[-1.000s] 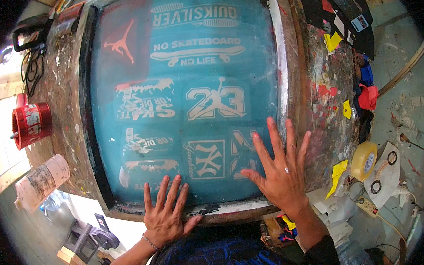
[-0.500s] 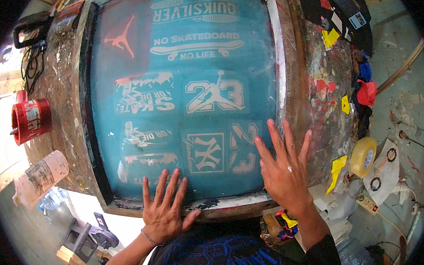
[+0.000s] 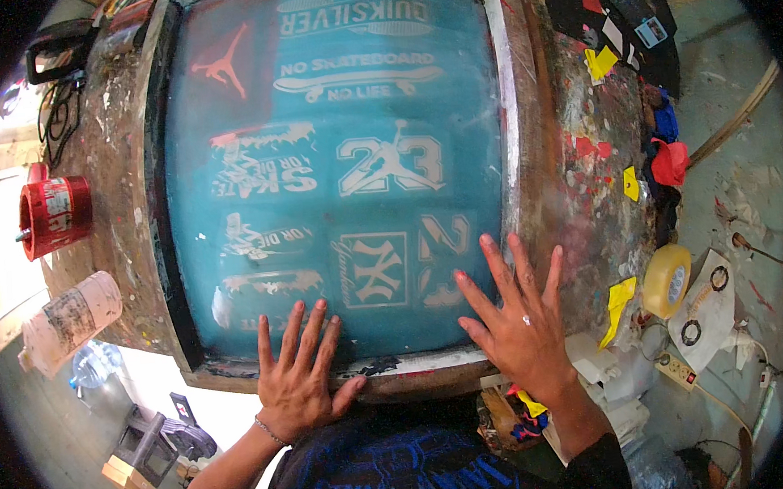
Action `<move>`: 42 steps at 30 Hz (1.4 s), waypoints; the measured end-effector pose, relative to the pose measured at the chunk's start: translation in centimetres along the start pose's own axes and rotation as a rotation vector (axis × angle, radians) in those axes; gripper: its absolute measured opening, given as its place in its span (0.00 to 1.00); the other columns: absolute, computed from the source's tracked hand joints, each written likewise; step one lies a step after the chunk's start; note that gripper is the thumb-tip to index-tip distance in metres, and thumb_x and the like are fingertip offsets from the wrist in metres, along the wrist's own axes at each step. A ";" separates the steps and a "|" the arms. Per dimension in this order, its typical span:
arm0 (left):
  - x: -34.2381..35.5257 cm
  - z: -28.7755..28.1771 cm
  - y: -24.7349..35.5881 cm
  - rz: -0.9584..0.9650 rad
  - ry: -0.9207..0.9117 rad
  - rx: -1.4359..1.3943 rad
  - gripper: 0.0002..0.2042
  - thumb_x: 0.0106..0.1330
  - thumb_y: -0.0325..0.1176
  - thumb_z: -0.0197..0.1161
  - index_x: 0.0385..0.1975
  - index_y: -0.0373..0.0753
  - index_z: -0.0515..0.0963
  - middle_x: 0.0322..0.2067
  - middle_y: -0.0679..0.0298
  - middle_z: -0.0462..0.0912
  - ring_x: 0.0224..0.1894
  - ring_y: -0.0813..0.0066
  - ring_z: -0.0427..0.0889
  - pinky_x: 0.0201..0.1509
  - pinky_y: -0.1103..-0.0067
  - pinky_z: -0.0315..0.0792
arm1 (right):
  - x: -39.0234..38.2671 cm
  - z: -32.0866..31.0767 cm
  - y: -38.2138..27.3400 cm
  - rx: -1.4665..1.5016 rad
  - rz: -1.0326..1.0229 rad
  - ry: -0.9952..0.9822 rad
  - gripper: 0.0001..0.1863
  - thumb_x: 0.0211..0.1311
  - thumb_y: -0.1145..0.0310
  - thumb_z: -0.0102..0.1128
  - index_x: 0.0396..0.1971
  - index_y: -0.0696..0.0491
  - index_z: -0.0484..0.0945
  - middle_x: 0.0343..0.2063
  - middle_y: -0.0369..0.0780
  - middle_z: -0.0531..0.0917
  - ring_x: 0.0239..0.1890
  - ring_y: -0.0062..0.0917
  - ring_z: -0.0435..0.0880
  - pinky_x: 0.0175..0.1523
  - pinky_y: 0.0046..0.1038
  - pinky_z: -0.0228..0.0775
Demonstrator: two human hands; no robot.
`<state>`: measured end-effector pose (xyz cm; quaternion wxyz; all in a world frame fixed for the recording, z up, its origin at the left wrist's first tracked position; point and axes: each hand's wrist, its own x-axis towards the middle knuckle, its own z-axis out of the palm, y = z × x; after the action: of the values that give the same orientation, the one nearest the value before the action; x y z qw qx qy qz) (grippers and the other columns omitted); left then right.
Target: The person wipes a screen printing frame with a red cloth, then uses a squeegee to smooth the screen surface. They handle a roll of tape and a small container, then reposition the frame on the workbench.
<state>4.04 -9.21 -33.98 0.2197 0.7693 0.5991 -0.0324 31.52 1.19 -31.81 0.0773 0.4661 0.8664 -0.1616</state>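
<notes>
A silk-screen printing frame [image 3: 422,381] lies flat before me, its teal mesh [image 3: 327,217] bearing several pale stencil designs and one reddish corner at the far left. My left hand [image 3: 299,371] rests palm down over the frame's near edge, fingers spread onto the mesh below the stencils. At the near right corner, my right hand [image 3: 524,330] lies palm down with its fingers apart, thumb and index over the mesh. A small white mark shows on one of its fingers. Neither hand holds anything.
The worktable [image 3: 106,190] is paint-spattered. Left of the frame stand a red tub [image 3: 58,216] and a smeared pinkish bottle [image 3: 73,322]. At the right are a yellow tape roll [image 3: 667,281], yellow scraps [image 3: 620,311], a red scrap [image 3: 671,162] and a power strip [image 3: 677,370].
The frame and table have shifted slightly left and up in the picture. My right hand sits a little lower, its thumb now out to the side. My left hand stays at the near edge.
</notes>
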 end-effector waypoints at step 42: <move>-1.1 0.4 0.1 0.020 0.137 -0.023 0.34 0.64 0.54 0.56 0.65 0.38 0.64 0.70 0.56 0.56 0.74 0.57 0.51 0.75 0.50 0.33 | -1.8 1.7 -1.0 -0.004 -0.086 0.166 0.26 0.61 0.48 0.58 0.48 0.55 0.80 0.68 0.49 0.59 0.74 0.44 0.47 0.70 0.65 0.34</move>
<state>3.90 -10.41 -34.01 0.1872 0.7731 0.6053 0.0291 31.61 -1.31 -32.68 -0.0006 0.4401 0.8894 -0.1237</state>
